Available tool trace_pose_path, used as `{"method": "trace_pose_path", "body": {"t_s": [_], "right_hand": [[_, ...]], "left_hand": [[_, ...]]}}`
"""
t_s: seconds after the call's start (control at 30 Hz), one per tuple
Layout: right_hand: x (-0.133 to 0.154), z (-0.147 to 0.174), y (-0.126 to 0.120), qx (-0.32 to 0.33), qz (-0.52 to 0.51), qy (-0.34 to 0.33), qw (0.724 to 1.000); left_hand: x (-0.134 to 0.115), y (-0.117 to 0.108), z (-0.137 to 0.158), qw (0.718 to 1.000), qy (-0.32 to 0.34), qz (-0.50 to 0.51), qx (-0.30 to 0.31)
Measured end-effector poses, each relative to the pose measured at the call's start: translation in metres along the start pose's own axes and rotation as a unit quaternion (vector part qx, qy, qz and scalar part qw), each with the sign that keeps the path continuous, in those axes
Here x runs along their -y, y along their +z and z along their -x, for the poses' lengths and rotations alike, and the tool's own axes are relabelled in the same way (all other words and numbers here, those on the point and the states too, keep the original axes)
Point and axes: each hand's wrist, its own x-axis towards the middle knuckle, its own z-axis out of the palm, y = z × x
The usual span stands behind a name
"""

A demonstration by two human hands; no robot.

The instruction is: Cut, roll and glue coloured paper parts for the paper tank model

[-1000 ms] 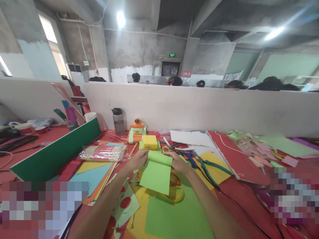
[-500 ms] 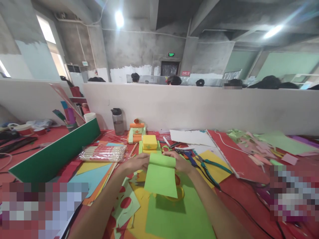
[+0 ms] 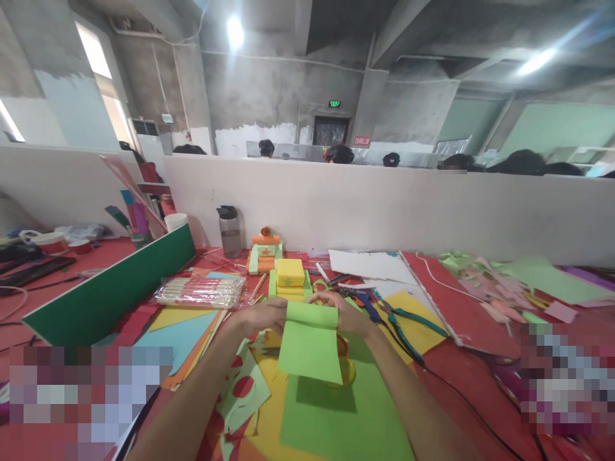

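From my end I see both hands close together over the table, their grip narrow on one piece of green paper (image 3: 310, 352). The left hand (image 3: 262, 315) has the left end of the curled top edge; the right hand (image 3: 350, 315) has the right end, its fingers reaching along the back of the curl. The fingertips behind the paper are hidden from me, so I cannot tell how hard they press.

Compared with a second ago, the paper hangs squarer to me and a bit further right, and its shadow now shows on the large green sheet (image 3: 350, 426) below. I take that to mean the curl is held more evenly between the two hands, with the lower part loose and flat.

Directly under the paper lie scissors (image 3: 353, 374), partly covered, which could catch its lower edge. A pale sheet with round holes (image 3: 258, 383) lies just beside, near the left forearm, and pliers (image 3: 420, 321) crowd the right one. Just beyond the hands stands a yellow box (image 3: 290, 273), with an orange paper model (image 3: 266, 256) behind it, then a bottle (image 3: 230, 235) and the white partition (image 3: 307, 208).
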Motion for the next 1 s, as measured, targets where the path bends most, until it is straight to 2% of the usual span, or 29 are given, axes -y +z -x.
{"method": "trace_pose_path", "body": {"t_s": [0.17,0.43,0.7,0.83,1.0], "right_hand": [[-0.002,0.000,-0.002,-0.008,-0.027,0.006,1.000],[-0.005,-0.002,-0.003,-0.011,-0.033,0.000,0.999],[-0.027,-0.012,-0.009,-0.114,-0.078,0.047,0.989],[-0.039,-0.017,-0.014,-0.147,-0.086,0.038,0.985],[-0.042,-0.018,-0.016,-0.180,-0.073,0.062,0.979]], "left_hand": [[0.004,-0.005,-0.002,0.998,0.023,-0.020,-0.051],[0.005,-0.005,-0.002,0.999,0.021,-0.026,-0.027],[-0.010,-0.001,0.001,0.994,0.071,-0.056,-0.069],[-0.011,-0.004,-0.005,0.989,0.072,-0.077,-0.108],[-0.011,-0.009,-0.009,0.982,0.080,-0.088,-0.148]]}}
